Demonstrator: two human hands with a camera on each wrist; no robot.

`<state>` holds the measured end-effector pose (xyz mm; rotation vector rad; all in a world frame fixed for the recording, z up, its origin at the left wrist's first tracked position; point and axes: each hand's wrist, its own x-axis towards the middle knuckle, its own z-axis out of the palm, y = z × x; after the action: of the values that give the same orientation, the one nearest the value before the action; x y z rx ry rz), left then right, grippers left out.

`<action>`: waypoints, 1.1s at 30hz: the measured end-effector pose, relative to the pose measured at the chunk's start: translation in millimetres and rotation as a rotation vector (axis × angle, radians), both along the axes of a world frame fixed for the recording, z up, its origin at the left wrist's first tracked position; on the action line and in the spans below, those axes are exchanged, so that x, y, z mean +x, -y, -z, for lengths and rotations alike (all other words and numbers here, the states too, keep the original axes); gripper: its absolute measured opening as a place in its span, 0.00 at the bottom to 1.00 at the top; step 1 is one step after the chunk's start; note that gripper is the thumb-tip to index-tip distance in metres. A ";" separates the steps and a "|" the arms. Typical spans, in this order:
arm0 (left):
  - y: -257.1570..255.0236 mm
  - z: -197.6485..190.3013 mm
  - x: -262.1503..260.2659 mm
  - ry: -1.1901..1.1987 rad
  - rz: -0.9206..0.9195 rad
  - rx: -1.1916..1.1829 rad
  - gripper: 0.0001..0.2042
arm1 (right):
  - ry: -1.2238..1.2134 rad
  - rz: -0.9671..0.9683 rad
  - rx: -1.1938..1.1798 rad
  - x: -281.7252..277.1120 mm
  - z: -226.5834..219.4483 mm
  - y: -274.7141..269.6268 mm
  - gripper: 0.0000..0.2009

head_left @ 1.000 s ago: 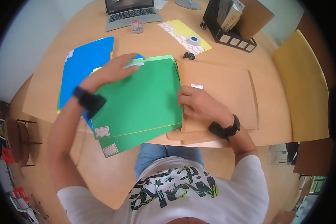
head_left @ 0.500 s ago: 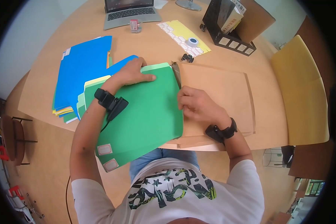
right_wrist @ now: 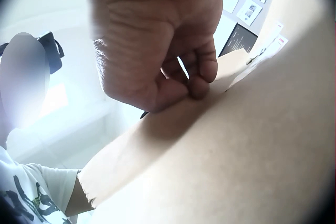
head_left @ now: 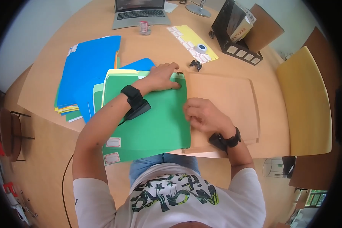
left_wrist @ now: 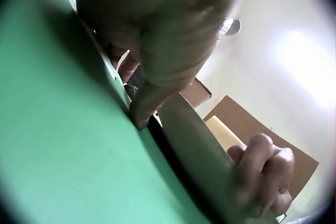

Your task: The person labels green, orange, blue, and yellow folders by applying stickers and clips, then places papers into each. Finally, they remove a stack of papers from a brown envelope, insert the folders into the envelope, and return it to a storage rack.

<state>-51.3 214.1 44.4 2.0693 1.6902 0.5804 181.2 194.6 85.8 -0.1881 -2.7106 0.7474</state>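
Green folders [head_left: 152, 121] lie stacked in front of the torso, with white labels [head_left: 113, 142] near their lower left corner. Across their top edge lies my left hand [head_left: 161, 77], thumb on the green face and fingers over the edge; the left wrist view shows the thumb against the green sheet [left_wrist: 68, 129]. Beside the folders' right edge, my right hand [head_left: 207, 115] pinches the edge of a brown envelope [head_left: 231, 95] between thumb and curled fingers. In the right wrist view those fingertips [right_wrist: 197, 88] meet at the brown paper [right_wrist: 252, 129]. The palm hides part of the edge.
Blue folders [head_left: 87, 72] are piled at the left. Behind are a laptop [head_left: 140, 17], a small clear container [head_left: 144, 28], a yellow label sheet [head_left: 190, 41] with a tape roll [head_left: 200, 48], black clips [head_left: 195, 65] and a black file holder [head_left: 241, 53]. A yellow chair [head_left: 306, 102] stands right.
My left hand has moved right along the folders' top edge. The green folders now sit straighter, their lower corner higher than half a second ago. My right hand has stayed at the same edge.
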 end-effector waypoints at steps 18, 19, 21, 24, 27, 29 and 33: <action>304.4 26.4 -35.9 1.351 -0.783 -0.069 0.19 | -0.014 0.057 0.000 -5.1 -1.1 13.0 0.05; 303.8 -2.8 -27.6 1.445 -0.726 -0.223 0.20 | -0.011 0.076 0.014 -3.7 -1.6 13.5 0.05; 297.1 -10.5 -12.9 1.403 -0.698 -0.245 0.19 | -0.038 0.053 0.024 -1.2 -0.2 11.5 0.05; 291.7 -11.5 0.4 1.388 -0.525 -0.304 0.19 | -0.059 0.058 0.013 -2.8 2.6 14.6 0.05; 283.5 0.5 4.3 1.372 -0.408 -0.361 0.20 | -0.031 0.070 0.001 -6.2 3.6 16.5 0.05; 281.5 0.5 -2.8 1.348 -0.405 -0.361 0.19 | -0.007 0.076 0.004 -5.8 0.9 15.6 0.05; 283.2 7.5 -22.9 1.323 -0.418 -0.403 0.19 | 0.026 0.071 -0.031 -1.1 2.5 7.2 0.09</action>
<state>-74.2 -69.1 36.9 0.6388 1.1794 1.2252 180.1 187.4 83.3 -0.3015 -2.7024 0.7719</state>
